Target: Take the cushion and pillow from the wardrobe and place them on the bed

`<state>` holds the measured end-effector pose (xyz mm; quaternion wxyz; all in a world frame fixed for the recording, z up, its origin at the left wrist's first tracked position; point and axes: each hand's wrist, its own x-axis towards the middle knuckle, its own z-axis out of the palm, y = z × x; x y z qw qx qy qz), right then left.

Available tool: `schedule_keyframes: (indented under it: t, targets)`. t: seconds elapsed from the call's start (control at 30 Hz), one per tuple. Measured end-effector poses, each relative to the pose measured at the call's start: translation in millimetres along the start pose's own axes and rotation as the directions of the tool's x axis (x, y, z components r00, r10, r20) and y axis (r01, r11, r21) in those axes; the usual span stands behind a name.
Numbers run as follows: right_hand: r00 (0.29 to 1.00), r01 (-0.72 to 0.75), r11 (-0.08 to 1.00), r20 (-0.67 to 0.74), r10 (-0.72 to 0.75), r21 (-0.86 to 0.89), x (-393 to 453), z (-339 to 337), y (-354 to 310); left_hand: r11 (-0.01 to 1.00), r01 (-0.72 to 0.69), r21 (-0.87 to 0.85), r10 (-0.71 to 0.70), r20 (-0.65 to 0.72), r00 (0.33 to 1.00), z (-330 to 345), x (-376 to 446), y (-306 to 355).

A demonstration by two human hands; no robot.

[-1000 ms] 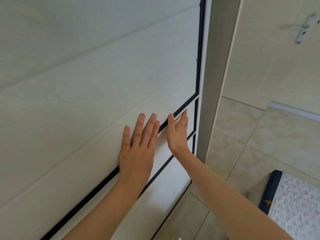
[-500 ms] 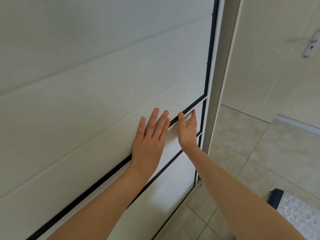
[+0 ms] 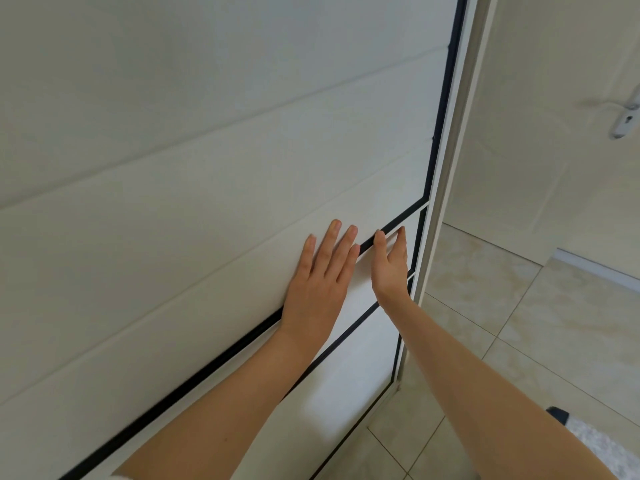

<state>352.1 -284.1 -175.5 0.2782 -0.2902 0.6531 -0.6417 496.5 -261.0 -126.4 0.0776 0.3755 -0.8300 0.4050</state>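
A white sliding wardrobe door with thin black trim fills the left and middle of the view and hides the inside. My left hand lies flat on the door panel, fingers apart. My right hand presses edge-on against the narrow white band between two black trim lines, close to the door's right edge. Neither hand holds anything. No cushion or pillow is in sight. A corner of the bed, with dark edging and a light patterned cover, shows at the lower right.
The wardrobe's pale frame post stands just right of the door. Beige floor tiles spread to the right. A cream room door with a metal handle is at the far right.
Both hands and the door's right edge have shifted rightwards towards the frame post. The bed corner has slid lower and further out of view.
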Motion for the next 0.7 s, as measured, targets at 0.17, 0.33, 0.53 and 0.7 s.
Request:
schedule_keyframes:
  t: [0.17, 0.33, 0.53, 0.7]
  targets:
    - [1.000, -0.004, 1.000, 0.009, 0.004, -0.008, 15, -9, 0, 1.000, -0.016, 0.002, 0.016, -0.003, 1.000, 5, 13, 8]
    - [1.000, 0.012, 1.000, 0.002, -0.012, -0.004, 19, -9, 2, 1.000, -0.012, -0.019, 0.012, -0.003, 1.000, 9, 16, 11]
    - [1.000, 0.003, 1.000, 0.014, -0.003, -0.015, 18, -12, 1, 0.999, -0.007, -0.041, 0.006, -0.019, 1.000, 6, 14, 10]
    - [1.000, 0.014, 0.995, -0.016, -0.016, -0.098, 7, -21, 3, 0.916, -0.175, -0.362, 0.087, -0.246, 0.965, 11, 8, 10]
